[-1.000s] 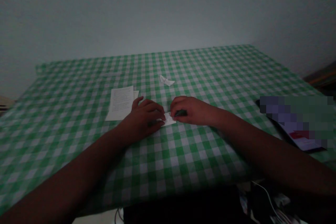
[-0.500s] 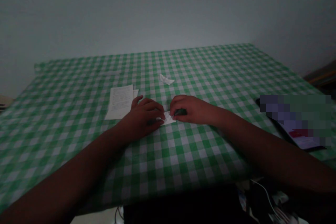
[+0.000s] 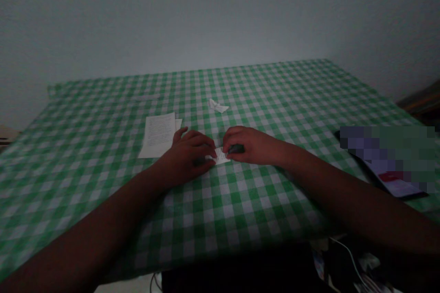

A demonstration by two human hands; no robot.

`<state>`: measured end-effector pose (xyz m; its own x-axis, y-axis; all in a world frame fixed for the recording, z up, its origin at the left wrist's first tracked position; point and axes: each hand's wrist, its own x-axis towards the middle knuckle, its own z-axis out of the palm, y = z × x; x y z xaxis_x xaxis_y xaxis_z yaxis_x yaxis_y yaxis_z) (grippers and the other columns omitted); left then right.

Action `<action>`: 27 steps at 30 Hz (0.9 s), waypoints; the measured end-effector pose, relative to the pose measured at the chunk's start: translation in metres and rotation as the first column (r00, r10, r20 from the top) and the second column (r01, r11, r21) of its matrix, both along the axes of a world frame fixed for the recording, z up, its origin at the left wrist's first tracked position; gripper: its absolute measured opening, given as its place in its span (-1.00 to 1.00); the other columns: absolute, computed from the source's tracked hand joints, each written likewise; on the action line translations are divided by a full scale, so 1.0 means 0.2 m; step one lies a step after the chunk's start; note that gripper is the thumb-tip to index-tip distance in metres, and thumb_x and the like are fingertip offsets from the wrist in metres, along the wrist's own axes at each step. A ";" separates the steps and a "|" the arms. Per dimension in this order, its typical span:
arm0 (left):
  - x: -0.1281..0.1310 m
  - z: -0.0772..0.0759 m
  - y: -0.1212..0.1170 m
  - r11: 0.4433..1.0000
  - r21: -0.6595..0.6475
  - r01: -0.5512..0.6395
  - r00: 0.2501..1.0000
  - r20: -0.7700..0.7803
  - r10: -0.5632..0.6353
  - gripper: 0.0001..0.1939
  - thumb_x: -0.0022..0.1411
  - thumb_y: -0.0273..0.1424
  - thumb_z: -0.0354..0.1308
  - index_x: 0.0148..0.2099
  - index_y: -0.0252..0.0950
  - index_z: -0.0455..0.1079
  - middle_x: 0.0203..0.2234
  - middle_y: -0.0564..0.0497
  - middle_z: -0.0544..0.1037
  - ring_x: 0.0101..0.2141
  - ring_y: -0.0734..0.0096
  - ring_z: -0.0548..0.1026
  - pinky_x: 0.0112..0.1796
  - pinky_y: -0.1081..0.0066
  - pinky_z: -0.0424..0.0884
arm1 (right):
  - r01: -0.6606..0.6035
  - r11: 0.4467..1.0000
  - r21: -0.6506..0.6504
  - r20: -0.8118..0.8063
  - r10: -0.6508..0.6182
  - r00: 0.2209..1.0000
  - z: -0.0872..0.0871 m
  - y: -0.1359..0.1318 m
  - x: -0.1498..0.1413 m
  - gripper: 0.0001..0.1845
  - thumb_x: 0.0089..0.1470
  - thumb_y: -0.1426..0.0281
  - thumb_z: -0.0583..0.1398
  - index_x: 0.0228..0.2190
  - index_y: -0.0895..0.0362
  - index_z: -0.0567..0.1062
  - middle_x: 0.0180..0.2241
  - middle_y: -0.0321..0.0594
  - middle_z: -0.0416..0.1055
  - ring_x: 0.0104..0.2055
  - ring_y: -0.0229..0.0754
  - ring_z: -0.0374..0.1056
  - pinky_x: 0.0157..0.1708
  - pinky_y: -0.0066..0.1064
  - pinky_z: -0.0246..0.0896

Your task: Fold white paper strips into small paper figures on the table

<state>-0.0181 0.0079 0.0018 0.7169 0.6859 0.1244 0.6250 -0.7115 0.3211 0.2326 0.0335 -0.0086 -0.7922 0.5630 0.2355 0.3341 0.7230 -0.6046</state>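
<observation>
A small piece of paper with dark marks on it lies on the checked cloth between my hands. My left hand grips its left side, thumb and fingertips bent around the edge and the little finger raised. From the right, my right hand pinches the other side with curled fingers. Part of the paper is hidden under the fingers of both hands. Just left of my left hand rests a larger sheet of paper covered in lines of writing, with another sheet's edge showing behind it.
Beyond my hands lies a creased scrap of paper. A tablet-like device, partly blurred out, sits at the right by my forearm. The green and white tablecloth reaches the near table edge. A white cable hangs below at the right.
The whole view has shifted slightly, so things sit a little lower. Both hands keep their hold on the small piece of paper with hardly any movement.
</observation>
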 end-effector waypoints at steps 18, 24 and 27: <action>-0.04 -0.01 0.03 0.998 -0.044 0.044 0.999 0.013 -0.044 -0.83 0.28 -0.28 0.19 -0.10 -0.06 0.55 -0.02 0.05 0.54 0.04 0.19 0.36 0.14 0.07 0.08 | -0.012 0.998 0.055 0.056 0.009 0.998 0.01 -0.01 0.00 -0.90 0.15 0.46 0.24 -0.25 0.12 0.56 -0.17 -0.16 0.45 -0.11 -0.15 0.38 -0.03 -0.26 0.27; -0.04 -0.01 0.04 0.997 -0.051 0.054 0.999 0.004 -0.054 -0.76 0.27 -0.23 0.21 -0.02 -0.07 0.51 0.00 0.04 0.53 0.04 0.17 0.35 0.10 0.09 0.11 | -0.010 0.996 0.084 0.058 0.005 0.998 0.00 -0.01 0.00 -0.88 0.15 0.47 0.24 -0.23 0.14 0.56 -0.17 -0.14 0.46 -0.10 -0.14 0.37 -0.02 -0.24 0.27; -0.05 -0.01 0.03 0.998 -0.050 0.049 0.999 -0.001 -0.049 -0.72 0.26 -0.24 0.22 0.02 -0.08 0.48 0.01 0.04 0.52 0.04 0.16 0.34 0.10 0.09 0.11 | 0.010 0.997 0.079 0.059 -0.015 0.998 0.00 -0.02 0.00 -0.85 0.13 0.48 0.25 -0.21 0.13 0.54 -0.16 -0.15 0.45 -0.09 -0.14 0.37 -0.02 -0.25 0.27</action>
<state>-0.0272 0.0145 -0.0004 0.7499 0.6555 0.0892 0.5907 -0.7243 0.3557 0.2318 0.0302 -0.0079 -0.7990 0.5548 0.2319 0.3773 0.7628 -0.5251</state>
